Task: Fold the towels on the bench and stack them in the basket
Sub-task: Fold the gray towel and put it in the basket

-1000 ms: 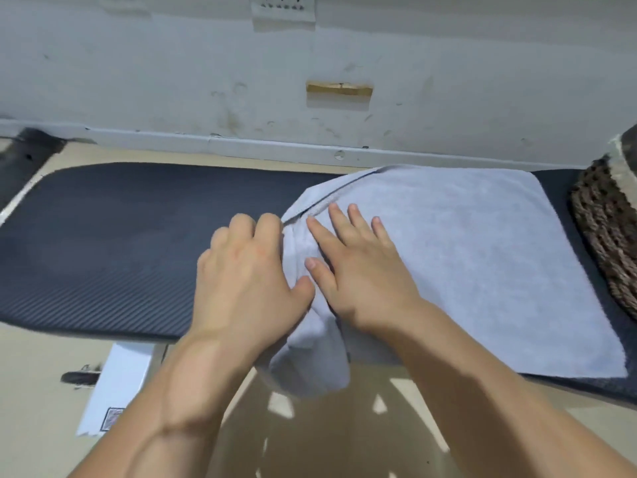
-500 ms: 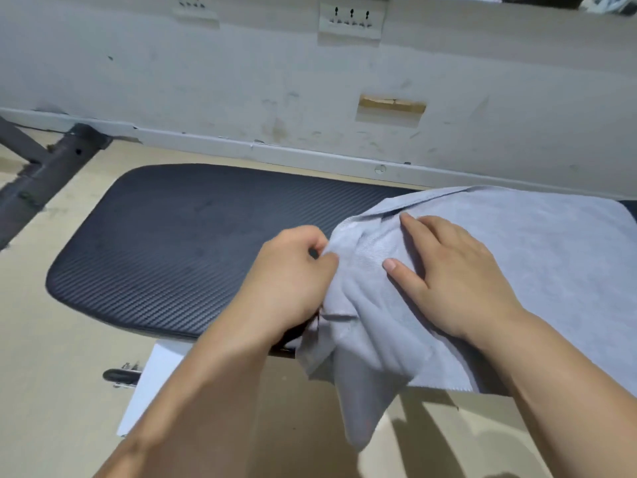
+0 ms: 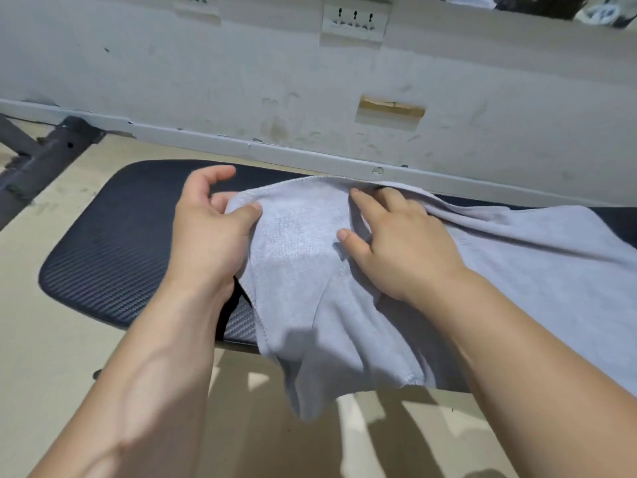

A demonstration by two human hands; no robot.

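Pale grey terry towel (image 3: 431, 288) lies rumpled on the black ribbed padded surface (image 3: 113, 250), one corner drooping over the near edge. My left hand (image 3: 210, 232) has its grip pinched on the towel's left edge, thumb on top. Right hand (image 3: 396, 243) looks flat on the cloth, fingers spread; fingertips partly buried in a fold.

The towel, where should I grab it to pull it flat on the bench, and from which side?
Probably take the towel at its hemmed left edge, coming from the left over the bare bench. That stitched edge lies exposed and partly lifted, and one corner droops off the front. The left hand already pinches the upper part of that edge; the right hand presses flat on the cloth.
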